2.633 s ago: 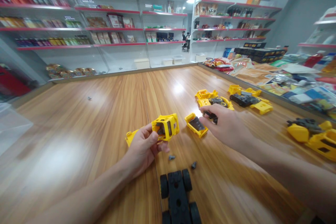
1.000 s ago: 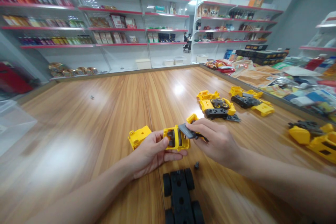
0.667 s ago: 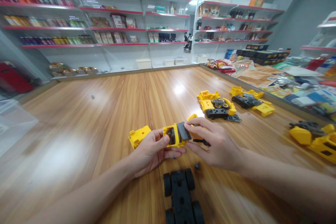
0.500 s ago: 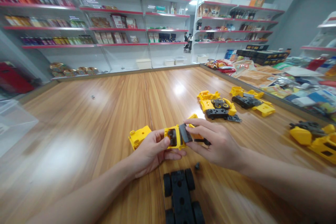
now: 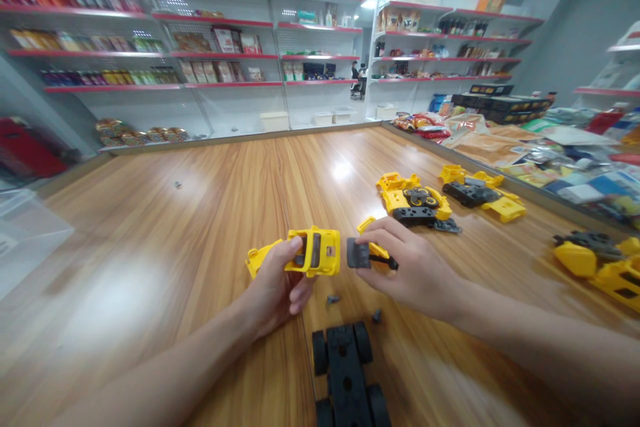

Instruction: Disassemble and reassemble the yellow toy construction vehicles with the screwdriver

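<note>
Between thumb and fingers, my left hand (image 5: pixel 273 287) grips a yellow toy truck cab (image 5: pixel 323 251), its hood pointing right. My right hand (image 5: pixel 407 263) pinches a dark grey plastic piece (image 5: pixel 358 253), apart from the cab by a small gap. Beyond the right fingers lies a yellow part (image 5: pixel 367 223), partly hidden by the hand. Another yellow piece (image 5: pixel 256 258) rests on the table behind my left hand. Nearest me is a black wheeled chassis (image 5: pixel 345 363). Two small grey parts, one a screw-like piece (image 5: pixel 333 299) and the other a stubby piece (image 5: pixel 377 315), lie beyond it.
Partly dismantled yellow toy vehicles (image 5: pixel 415 200) sit to the right on the wooden table (image 5: pixel 225 200), one at the right edge (image 5: pixel 600 267). A clear plastic bin (image 5: pixel 30 233) stands at left. Packaged goods (image 5: pixel 550 147) are heaped beyond the right rim.
The cab has moved left, away from the grey piece, and its hood now shows. The grey piece stays in my right hand. A small grey part is now visible below the cab.
</note>
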The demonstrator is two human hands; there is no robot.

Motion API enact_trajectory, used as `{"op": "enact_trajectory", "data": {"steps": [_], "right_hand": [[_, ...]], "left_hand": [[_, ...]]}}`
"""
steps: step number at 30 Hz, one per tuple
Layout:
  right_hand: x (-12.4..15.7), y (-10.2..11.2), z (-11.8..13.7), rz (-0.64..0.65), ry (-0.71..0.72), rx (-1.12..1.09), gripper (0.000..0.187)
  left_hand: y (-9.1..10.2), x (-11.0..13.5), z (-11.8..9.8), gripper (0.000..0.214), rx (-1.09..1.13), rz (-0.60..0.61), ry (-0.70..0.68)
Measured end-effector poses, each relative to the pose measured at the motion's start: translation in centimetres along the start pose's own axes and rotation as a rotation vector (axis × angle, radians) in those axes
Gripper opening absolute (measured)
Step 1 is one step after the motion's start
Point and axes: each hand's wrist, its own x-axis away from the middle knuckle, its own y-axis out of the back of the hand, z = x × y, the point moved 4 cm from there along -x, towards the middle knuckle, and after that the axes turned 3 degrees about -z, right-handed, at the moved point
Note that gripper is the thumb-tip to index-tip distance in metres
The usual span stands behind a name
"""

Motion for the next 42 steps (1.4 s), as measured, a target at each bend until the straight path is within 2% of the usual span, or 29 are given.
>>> {"op": "enact_trajectory", "data": {"steps": [3, 6, 11, 16, 19, 23, 28, 32, 42], "right_hand": [[0.5, -1.1, -0.5, 0.183, 0.003, 0.068, 0.027], [0.8, -1.6, -0.4, 0.269, 0.028, 0.082, 0.026], [0.9, -1.6, -0.2, 0.246, 0.067, 0.039, 0.028], [0.8, -1.8, -0.4, 0.21, 0.047, 0.037, 0.016], [0.9, -2.0, -0.4, 0.24, 0.035, 0.042, 0.009], [0.8, -1.8, -0.4, 0.245, 0.016, 0.031, 0.008], [0.4, -0.1, -1.2, 0.088, -0.059, 0.067, 0.017], [0.2, 0.7, -1.4, 0.036, -0.085, 0.085, 0.014], [0.1, 1.2, -1.4, 0.009, -0.145, 0.141, 0.015]], "left_hand": [[0.5, 0.1, -0.3, 0.044, 0.091, 0.011, 0.038], [0.6, 0.1, -0.2, 0.049, 0.116, 0.061, 0.051], [-0.2, 0.2, 0.2, 0.04, -0.073, 0.091, -0.086], [-0.7, 0.6, 0.9, 0.037, -0.31, 0.195, -0.108], [-0.5, 0.7, 1.0, 0.037, -0.367, 0.214, -0.127], [-0.5, 0.6, 0.8, 0.035, -0.316, 0.169, -0.149], [0.1, 0.0, 0.0, 0.031, -0.182, -0.046, -0.235], [0.5, -0.5, -0.4, 0.03, -0.133, -0.133, -0.267], [0.4, -0.4, -0.6, 0.031, -0.145, -0.175, -0.282]]}}
